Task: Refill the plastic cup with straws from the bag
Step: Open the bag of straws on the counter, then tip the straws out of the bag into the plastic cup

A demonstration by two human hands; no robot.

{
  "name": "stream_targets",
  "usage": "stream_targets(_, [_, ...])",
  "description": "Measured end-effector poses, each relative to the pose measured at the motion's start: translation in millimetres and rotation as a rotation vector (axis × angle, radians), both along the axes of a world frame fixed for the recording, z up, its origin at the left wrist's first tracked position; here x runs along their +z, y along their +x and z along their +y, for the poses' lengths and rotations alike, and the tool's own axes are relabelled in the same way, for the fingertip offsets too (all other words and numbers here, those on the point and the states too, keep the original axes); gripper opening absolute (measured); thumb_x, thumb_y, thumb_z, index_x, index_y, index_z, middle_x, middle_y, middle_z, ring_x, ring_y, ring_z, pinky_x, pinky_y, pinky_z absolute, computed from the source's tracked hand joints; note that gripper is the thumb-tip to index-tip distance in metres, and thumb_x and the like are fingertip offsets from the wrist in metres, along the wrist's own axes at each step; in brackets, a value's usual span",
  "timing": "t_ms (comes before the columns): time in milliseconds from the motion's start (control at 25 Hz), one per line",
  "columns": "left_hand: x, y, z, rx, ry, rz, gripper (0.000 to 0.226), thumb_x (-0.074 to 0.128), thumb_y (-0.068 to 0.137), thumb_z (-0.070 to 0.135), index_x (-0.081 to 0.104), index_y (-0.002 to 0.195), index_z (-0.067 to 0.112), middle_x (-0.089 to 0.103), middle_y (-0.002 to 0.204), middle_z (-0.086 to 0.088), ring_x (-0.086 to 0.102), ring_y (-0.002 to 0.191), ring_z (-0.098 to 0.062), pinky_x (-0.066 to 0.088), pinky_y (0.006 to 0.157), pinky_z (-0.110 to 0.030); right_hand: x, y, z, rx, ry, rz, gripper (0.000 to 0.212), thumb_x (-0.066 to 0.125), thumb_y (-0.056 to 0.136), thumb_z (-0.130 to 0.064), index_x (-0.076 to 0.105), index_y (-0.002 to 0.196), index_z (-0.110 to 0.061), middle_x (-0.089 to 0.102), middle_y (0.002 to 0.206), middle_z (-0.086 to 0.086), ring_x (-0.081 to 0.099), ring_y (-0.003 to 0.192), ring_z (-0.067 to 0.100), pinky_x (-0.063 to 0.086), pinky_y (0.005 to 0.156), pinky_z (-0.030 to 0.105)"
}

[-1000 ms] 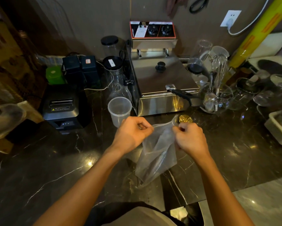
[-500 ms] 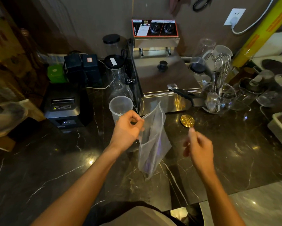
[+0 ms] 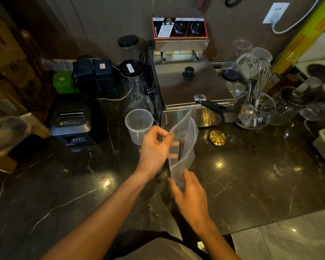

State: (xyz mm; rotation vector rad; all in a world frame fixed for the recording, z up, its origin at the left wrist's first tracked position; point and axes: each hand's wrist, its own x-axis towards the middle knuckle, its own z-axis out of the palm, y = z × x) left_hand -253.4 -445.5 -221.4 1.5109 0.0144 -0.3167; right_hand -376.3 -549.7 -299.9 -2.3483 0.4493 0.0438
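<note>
While dim within bag (image 3: 184,145), blurred straws (image 3: 181,145).

bag (image 3: 186,147): contents show only as a dark streak, straws not countable | right hand (image 3: 190,199): fingertips motion-blurred at the bag's lower end, grasp unclear | left hand (image 3: 154,151): fingertips hide the bag's near edge; cup (image 3: 139,125) wall partly behind them

fryer (image 3: 188,85), printer (image 3: 71,119), whisk (image 3: 260,72)
</note>
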Motion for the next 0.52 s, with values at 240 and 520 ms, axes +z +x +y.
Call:
stream_targets(240, [3,12,8,0.049,0.068,-0.068,0.015,0.065,0.097,0.01,0.059,0.084,0.01,0.073,0.089,-0.004,0.078,0.088,-0.02,0.066,0.069,-0.043,3,-5,-29,-0.099,-0.035,-0.226,0.006,0.067,0.097,-0.019,0.067,0.091,-0.022,0.059,0.079,-0.015,0.057,0.062,-0.002,0.045,0.056,0.012])
stream_targets(520, [-28,41,19,0.2,0.024,0.147,0.033,0.06,0.101,0.033,0.063,0.097,0.001,0.077,0.099,-0.017,0.078,0.088,-0.031,0.066,0.074,-0.05,21,7,-72,0.036,-0.142,-0.348,0.022,0.071,0.093,-0.017,0.055,0.089,-0.03,0.053,0.091,-0.011,0.057,0.089,-0.014,0.046,0.074,0.002])
